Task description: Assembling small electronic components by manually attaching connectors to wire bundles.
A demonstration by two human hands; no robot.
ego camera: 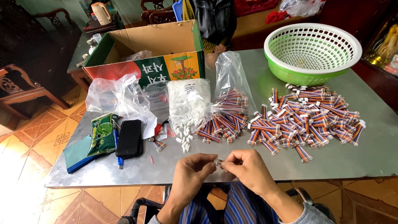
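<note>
Left hand and right hand meeting at the near edge of a metal table, pinching one small piece between fingertips. Beyond: heap of striped ribbon-cable pieces, clear bag of more cables, bag of white connectors, green-and-white basket, cardboard box, black phone.

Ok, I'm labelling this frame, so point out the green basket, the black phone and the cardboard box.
green basket [290, 74], head view, on its green outer wall at the front.
black phone [129, 138], head view, on the middle of its dark face.
cardboard box [157, 39], head view, on the brown inner wall.
</note>
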